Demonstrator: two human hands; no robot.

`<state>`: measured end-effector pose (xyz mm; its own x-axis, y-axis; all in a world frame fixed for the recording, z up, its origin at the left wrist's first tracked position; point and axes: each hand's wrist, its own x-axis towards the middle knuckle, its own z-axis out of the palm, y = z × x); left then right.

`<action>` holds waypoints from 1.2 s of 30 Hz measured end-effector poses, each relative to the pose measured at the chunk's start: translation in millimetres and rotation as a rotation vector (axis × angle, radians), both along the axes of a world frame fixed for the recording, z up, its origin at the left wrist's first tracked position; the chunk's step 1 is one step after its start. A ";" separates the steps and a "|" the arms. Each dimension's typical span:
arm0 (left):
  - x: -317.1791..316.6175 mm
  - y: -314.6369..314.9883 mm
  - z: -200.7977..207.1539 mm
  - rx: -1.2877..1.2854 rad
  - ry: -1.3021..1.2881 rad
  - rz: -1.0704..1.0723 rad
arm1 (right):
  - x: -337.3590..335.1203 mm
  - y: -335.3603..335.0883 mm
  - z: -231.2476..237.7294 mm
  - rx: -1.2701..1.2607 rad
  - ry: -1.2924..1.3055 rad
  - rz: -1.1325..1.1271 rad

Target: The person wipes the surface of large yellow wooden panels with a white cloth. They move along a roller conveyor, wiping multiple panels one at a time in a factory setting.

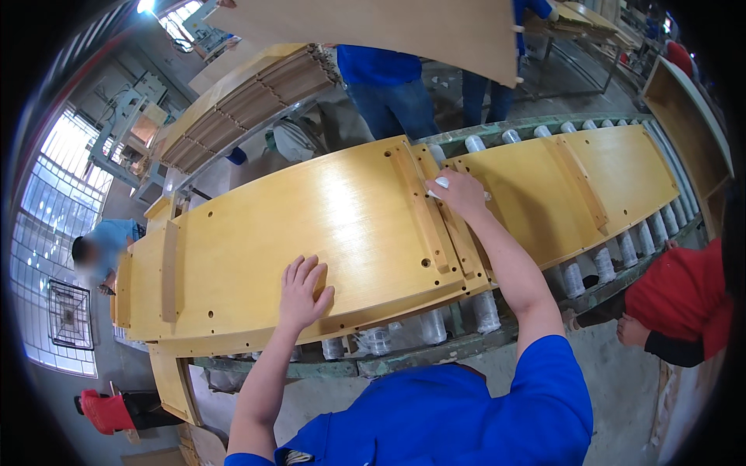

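A large yellow wooden panel (295, 241) with small dark holes lies flat in front of me, with raised strips across it. My left hand (305, 293) rests near the panel's front edge, palm down with its fingers stretched out. Farther out and to the right, my right hand (460, 193) is closed around a small white wad (442, 182), perhaps a rag; most of it is hidden under the fingers. That hand is over the strips (444, 221) at the panel's right end. A second yellow panel (536, 194) lies just to the right.
Both panels are on a roller conveyor (575, 278) with plastic-wrapped rollers. Beyond it, people in blue hold a large brown board (373, 27) near a stack of boards (249, 101). A person in red (676, 299) stands at the right, others at the left. An upright wooden case (691, 147) stands far right.
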<state>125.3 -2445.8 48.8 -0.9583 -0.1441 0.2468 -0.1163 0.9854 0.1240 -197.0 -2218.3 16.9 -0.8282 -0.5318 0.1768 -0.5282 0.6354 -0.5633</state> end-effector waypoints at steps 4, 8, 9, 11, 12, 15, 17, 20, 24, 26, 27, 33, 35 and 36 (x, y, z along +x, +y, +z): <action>0.3 0.1 1.3 -0.010 -0.004 -0.003 | 7.4 4.3 3.6 -0.001 0.004 -0.008; -2.1 1.5 3.1 -0.011 -0.004 -0.017 | 3.0 3.1 0.1 -0.010 0.048 -0.031; -3.6 1.8 3.6 -0.012 -0.003 -0.021 | 0.9 4.0 -0.9 -0.003 0.050 -0.038; -2.4 1.1 2.9 -0.016 -0.007 -0.018 | 0.4 2.2 -1.4 0.011 0.049 -0.040; -2.7 0.4 2.9 -0.017 -0.003 -0.019 | 0.7 2.8 -1.5 0.010 0.057 -0.040; -2.3 0.2 0.9 -0.010 0.010 -0.023 | 6.1 7.5 -2.3 0.020 0.057 -0.035; -1.0 -0.9 -0.2 -0.005 0.023 -0.027 | 13.0 13.1 -2.2 0.030 0.031 -0.028; -1.0 -1.6 -0.6 -0.010 0.036 -0.036 | 27.5 27.6 -3.8 0.012 0.006 -0.007; -1.5 -0.3 -1.5 -0.016 0.038 -0.036 | 50.8 51.0 -6.2 0.023 -0.060 -0.010; -0.8 0.0 -2.1 -0.017 0.038 -0.031 | 66.0 64.1 -6.3 0.012 -0.069 -0.005; -0.5 -0.8 -2.0 -0.018 0.040 -0.033 | 72.8 68.7 -5.9 -0.006 -0.082 0.008; -1.9 1.7 -2.9 -0.011 0.053 -0.040 | 104.4 99.0 -5.7 -0.071 -0.121 0.037; -2.9 2.3 -2.5 -0.011 0.051 -0.037 | 108.4 105.2 -3.9 -0.061 -0.129 0.044; -2.8 2.5 -2.7 -0.011 0.050 -0.034 | 110.3 106.5 -3.5 -0.056 -0.123 0.043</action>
